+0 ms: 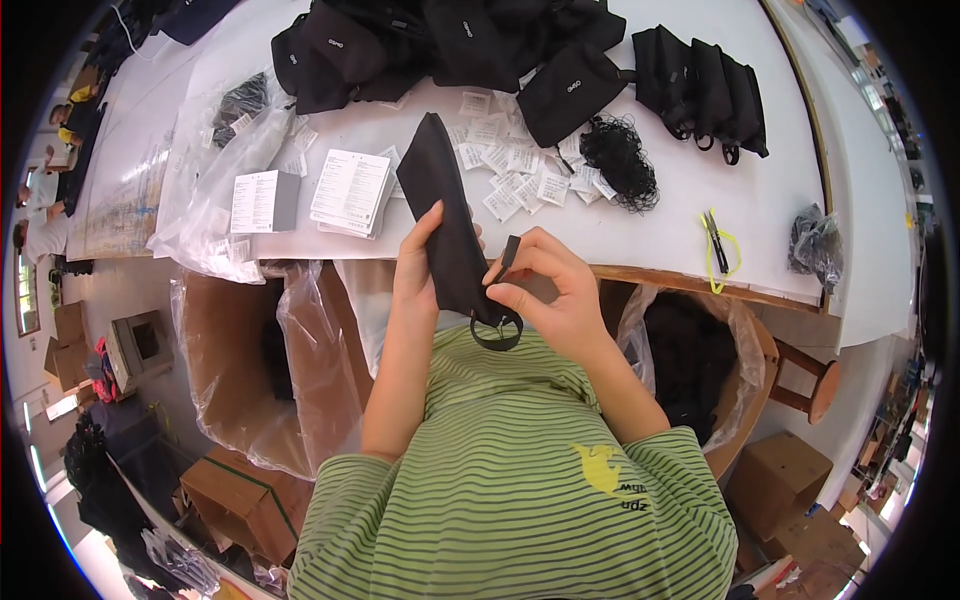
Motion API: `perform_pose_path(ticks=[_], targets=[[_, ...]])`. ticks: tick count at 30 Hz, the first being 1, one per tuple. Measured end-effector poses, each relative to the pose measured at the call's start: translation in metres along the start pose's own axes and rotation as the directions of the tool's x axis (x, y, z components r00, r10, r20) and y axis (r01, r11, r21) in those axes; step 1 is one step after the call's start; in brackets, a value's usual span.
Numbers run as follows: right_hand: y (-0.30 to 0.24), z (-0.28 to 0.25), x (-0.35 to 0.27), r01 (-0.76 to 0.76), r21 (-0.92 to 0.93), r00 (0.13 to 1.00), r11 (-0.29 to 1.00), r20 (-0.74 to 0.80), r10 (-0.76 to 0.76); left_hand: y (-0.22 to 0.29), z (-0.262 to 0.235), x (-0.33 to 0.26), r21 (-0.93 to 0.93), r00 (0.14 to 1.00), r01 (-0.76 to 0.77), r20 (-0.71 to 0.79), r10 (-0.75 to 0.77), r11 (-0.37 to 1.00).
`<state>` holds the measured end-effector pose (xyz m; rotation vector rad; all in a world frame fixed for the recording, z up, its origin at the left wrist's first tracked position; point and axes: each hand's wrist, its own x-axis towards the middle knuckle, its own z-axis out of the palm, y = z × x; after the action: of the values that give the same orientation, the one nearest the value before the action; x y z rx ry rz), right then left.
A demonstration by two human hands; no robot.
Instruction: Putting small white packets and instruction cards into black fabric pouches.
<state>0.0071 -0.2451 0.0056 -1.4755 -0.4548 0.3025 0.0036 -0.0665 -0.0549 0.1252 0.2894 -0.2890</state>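
Near centre, above the striped shirt (520,470): one long black pouch (450,225), held upright and slightly tilted, its far end over the worktop (700,190) edge. Left hand (420,265): closed around the pouch's left side, thumb on the front. Right hand (555,290): fingers pinched on a small black tab (508,255) at the pouch's right edge, with a black loop (497,335) hanging just below. Step in hand, by judgement: fitting or checking the tab and loop at the pouch's near end; the next move would call for a steady left grip while the right works the tab, the loop kept from twisting. Far on the worktop: heap of black bags (440,45); row of folded pouches (700,85) far right; scattered white tags (510,175); bundle of black cord (620,160); two printed leaflets (345,190) to the left; clear plastic wrap (215,170) further left; scissors (715,240) with yellow cord near the right edge. Below the worktop: lined cartons (250,350) left, a lined bin (700,360) of dark goods right.
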Motion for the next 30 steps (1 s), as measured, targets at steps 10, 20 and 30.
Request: perform_pose_path(ticks=[10,20,30], targets=[[-0.006,0.003,-0.008,-0.035,-0.024,0.997,0.999,0.072,0.036,0.006,-0.005,-0.004,0.011,0.999,-0.01,0.051,0.009,1.0],[-0.007,0.008,-0.009,-0.045,-0.062,0.992,0.997,0.118,0.052,0.011,-0.008,-0.008,-0.031,0.981,0.094,0.173,-0.087,0.995],[-0.007,0.012,-0.01,-0.063,-0.056,0.993,0.996,0.098,0.068,0.009,-0.007,-0.015,0.173,1.0,0.015,-0.021,-0.011,0.985]])
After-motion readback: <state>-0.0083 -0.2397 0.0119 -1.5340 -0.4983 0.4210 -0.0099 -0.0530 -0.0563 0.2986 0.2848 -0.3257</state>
